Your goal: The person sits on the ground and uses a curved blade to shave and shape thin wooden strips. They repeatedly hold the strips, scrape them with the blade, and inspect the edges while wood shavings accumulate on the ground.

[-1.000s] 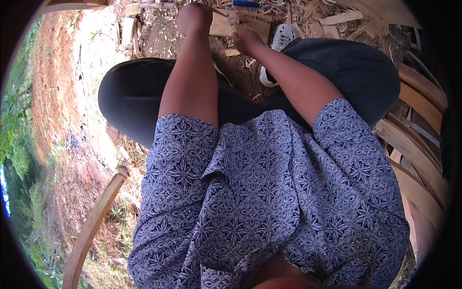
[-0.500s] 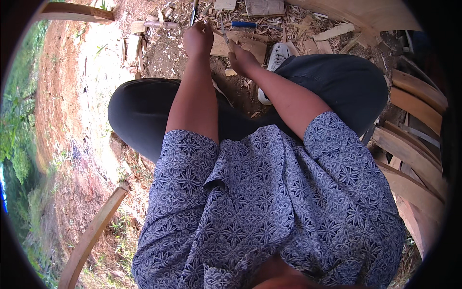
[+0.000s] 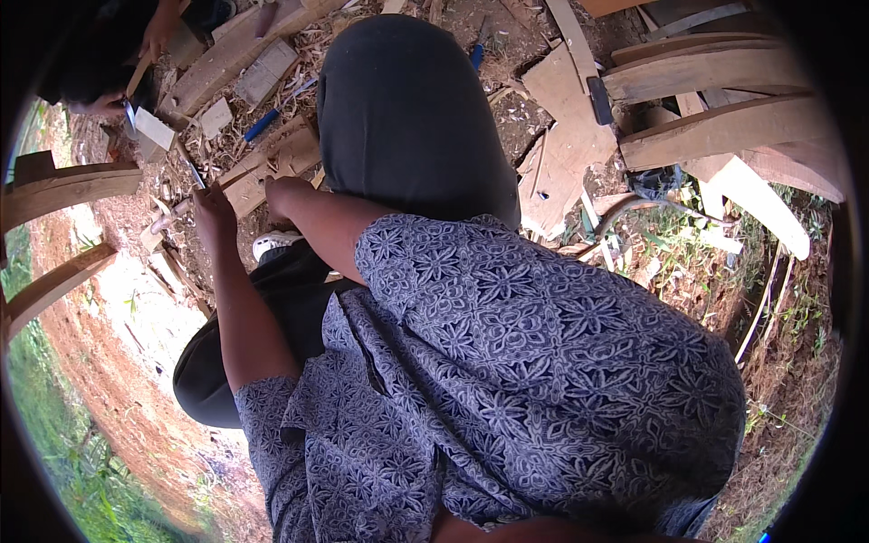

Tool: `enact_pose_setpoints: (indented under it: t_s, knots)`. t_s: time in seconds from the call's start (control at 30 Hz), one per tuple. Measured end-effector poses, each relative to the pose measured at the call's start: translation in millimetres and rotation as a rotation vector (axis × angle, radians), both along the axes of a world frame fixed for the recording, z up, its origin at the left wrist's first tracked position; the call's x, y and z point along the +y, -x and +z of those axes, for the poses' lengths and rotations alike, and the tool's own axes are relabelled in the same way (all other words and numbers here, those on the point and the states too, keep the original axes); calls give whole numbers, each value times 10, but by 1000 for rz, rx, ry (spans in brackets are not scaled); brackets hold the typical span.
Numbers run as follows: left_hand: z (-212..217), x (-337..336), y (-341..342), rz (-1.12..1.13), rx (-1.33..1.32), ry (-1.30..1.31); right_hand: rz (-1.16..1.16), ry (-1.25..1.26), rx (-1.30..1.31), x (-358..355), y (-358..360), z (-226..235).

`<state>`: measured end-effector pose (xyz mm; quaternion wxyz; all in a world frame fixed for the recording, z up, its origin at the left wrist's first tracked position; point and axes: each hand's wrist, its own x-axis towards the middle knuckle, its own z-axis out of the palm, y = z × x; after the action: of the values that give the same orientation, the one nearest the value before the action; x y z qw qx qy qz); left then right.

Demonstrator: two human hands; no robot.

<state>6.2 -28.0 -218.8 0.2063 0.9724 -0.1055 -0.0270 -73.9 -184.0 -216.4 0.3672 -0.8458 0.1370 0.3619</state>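
- The left hand (image 3: 215,213), left of centre in the upper half of the frame, is closed around a slim tool (image 3: 196,175); its narrow metallic part points toward the upper left.
- The right hand (image 3: 284,195) lies a little to the right, fingers curled, near the person's knee; whether it grips anything I cannot tell.
- Just above the hands lies a flat wooden board (image 3: 246,193), pale brown, straight-edged, with shavings about it.
- A smooth blue handle (image 3: 262,125) lies above the board; a second blue handle (image 3: 477,57) shows at upper centre.
- The person's shirt (image 3: 543,353) has a pale floral print on dark cloth; the trousers (image 3: 407,118) are plain and dark, and one pale shoe (image 3: 274,242) shows below the right hand.
- The ground (image 3: 100,380) is reddish earth, strewn with curled wood shavings (image 3: 303,98) at the top, brightly lit at left; green plants (image 3: 81,471) fill the lower left.
- Two curved timbers (image 3: 72,195) enter from the left edge, one above the other.
- At upper right, several broad curved planks (image 3: 724,127) overlap; I cannot count them surely.
- A dark rectangular block (image 3: 599,100) touches the end of a light wooden strip (image 3: 572,45), right of upper centre.
- At upper left, a co-worker's two hands (image 3: 161,32) show beside a pale wood block (image 3: 155,128).
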Motion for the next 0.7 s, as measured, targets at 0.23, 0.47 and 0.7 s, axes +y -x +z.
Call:
enact_pose_setpoints:
  t_s: [0.23, 0.47, 0.7]
  knots:
    - [99, 55, -34, -18, 41, -150, -201, -16, -166, 81, -88, 5]
    - [119, -48, -179, 152, 84, -121, -54, 73, -220, -115, -139, -128]
    - [150, -105, -193, 199, 121, -135, -6, 42, -269, -76, -165, -258]
